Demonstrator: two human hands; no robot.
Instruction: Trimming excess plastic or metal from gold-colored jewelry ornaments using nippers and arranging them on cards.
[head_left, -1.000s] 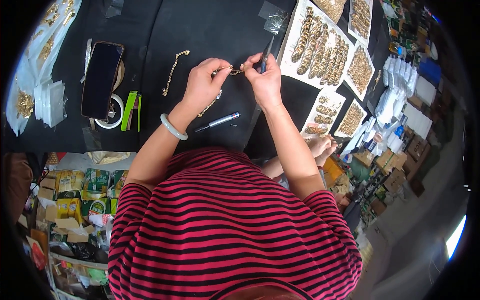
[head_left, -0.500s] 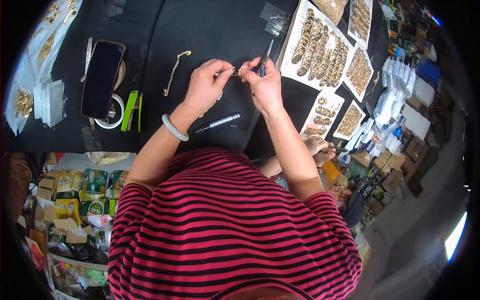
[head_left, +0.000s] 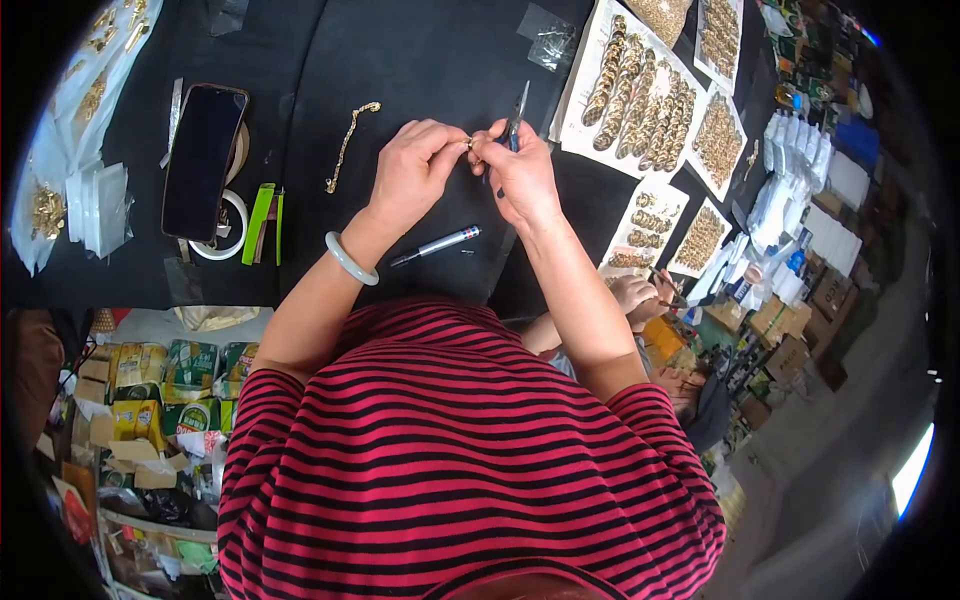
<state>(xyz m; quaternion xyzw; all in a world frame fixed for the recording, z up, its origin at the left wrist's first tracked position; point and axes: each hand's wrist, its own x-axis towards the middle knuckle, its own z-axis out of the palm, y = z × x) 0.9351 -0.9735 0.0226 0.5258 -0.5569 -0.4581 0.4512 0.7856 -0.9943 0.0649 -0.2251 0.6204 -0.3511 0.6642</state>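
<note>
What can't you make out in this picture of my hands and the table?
All in the head view:
- Small gold piece: its shape, covered by fingertips of the left hand and right hand.
- Pointed tool: its grip end, partly behind the right hand.
- Tan roll: partly hidden under the phone.
- White plastic: far end, cut off by the top edge.

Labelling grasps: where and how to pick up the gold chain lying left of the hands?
I'd pinch the gold chain at its far, bent end, from above and slightly left: it lies thin and stretched out on the black cloth, probably limp, so an end should lift cleanly, and the left hand is to its right.
</note>
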